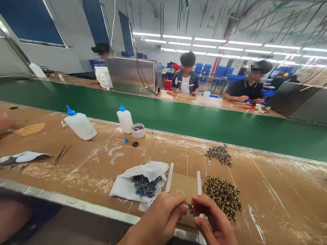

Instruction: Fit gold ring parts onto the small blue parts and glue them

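Beside bag (pixel 124 187) of blue parts (pixel 145 188) — left grip (pixel 165 212) pinching piece (pixel 189 207), right grip (pixel 216 221) half-open alongside

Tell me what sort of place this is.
Probably a factory assembly line: a long green strip, likely a conveyor belt, runs past the workbench, people work across it, and a heap of small parts lies beside the right hand.

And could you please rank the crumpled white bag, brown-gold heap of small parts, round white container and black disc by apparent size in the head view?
1. Crumpled white bag
2. Brown-gold heap of small parts
3. Round white container
4. Black disc
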Demonstrator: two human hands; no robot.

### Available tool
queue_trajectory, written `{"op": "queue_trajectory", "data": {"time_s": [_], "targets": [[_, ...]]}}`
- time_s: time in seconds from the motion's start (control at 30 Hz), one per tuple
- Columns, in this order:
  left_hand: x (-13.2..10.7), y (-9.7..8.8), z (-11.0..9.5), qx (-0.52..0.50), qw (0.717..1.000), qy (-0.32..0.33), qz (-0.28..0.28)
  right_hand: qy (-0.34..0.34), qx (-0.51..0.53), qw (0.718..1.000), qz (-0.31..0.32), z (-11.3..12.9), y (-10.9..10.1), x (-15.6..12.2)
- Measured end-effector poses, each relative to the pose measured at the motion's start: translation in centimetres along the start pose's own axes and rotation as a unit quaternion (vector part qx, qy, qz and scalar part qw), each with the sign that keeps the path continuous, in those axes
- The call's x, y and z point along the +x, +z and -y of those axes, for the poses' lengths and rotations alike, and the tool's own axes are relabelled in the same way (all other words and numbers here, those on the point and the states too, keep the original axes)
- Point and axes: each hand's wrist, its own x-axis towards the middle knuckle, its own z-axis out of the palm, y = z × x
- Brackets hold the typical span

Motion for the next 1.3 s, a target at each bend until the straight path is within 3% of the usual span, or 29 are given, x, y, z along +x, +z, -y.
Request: {"op": "queue_trajectory", "data": {"time_s": [0.1,0.3,0.5,0.6,0.77,1.0,1.17,1.3], "targets": [[0.2,-0.4,-1.2,-0.027,1.000,-0.006,0.010,-0.060,-0.018,0.998,0.016,0.5,-0.7,0.5],[0.1,-0.4,-1.3,-0.046,0.999,0.005,0.016,-0.102,-0.071,0.992,0.025,2.3,-1.0,1.3],[0.1,-0.9,-2.3,-0.112,0.992,-0.014,0.064,-0.151,-0.138,0.978,0.028,3.6,-1.4,1.9],[0.1,-0.9,-2.5,-0.083,0.994,-0.023,0.064,-0.124,-0.134,0.983,0.014,3.4,-1.2,1.8],[0.0,-0.3,-2.2,0.016,1.000,0.001,-0.006,-0.028,-0.057,0.998,-0.007,2.0,-0.7,0.9],[0.5,-0.3,-1.9,0.031,0.998,0.046,-0.011,0.068,0.034,0.997,0.007,2.0,-0.7,0.7],[0.3,0.7,-1.0,0.006,0.997,0.068,-0.035,0.093,0.066,0.993,0.002,2.1,-0.4,0.4],[0.1,1.3,-0.6,0.033,0.992,0.105,-0.057,0.083,0.048,0.995,0.036,2.0,-0.4,0.1]]}}
